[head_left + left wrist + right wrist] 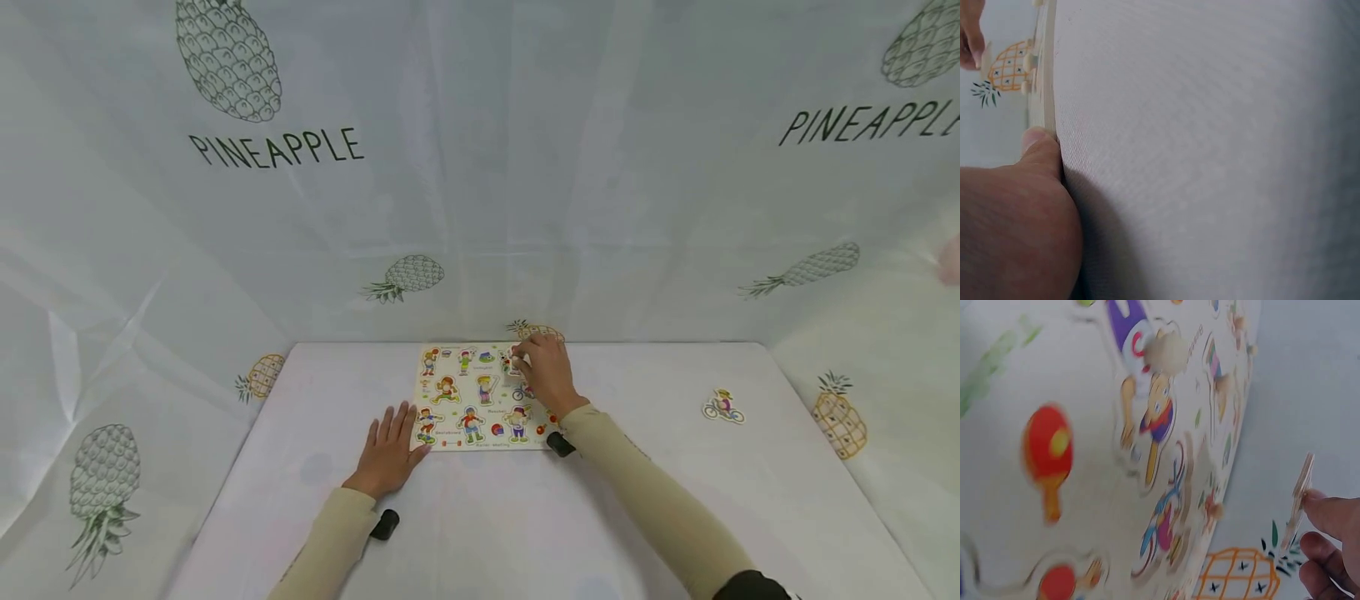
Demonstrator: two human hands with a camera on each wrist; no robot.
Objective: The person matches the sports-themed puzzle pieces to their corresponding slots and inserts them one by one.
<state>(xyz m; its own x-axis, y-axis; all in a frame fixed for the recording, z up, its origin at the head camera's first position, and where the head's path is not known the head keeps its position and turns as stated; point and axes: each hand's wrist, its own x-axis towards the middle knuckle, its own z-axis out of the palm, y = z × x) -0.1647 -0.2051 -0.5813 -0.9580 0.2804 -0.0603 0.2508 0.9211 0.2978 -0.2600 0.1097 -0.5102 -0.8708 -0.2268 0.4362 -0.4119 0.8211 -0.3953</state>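
Note:
A wooden knob puzzle board [467, 387] with printed sports figures lies at the table's far edge. My left hand [386, 454] rests at its near left corner, fingers straight and spread; the left wrist view shows the thumb [1041, 147] against the board's edge. Above the board's far right part, my right hand [550, 371] pinches a thin wooden puzzle piece [1297, 500] between thumb and fingers. That piece is seen edge-on in the right wrist view, so its picture is hidden. A knobless cyclist picture [1163, 525] shows on the board below a knobbed baseball player [1147, 381].
A loose cyclist piece [723, 407] lies on the white table [637, 500] well to the right of the board. Behind and beside the table hangs a pale cloth [480, 208] printed with pineapples. Round wooden knobs stand up from the board's figures.

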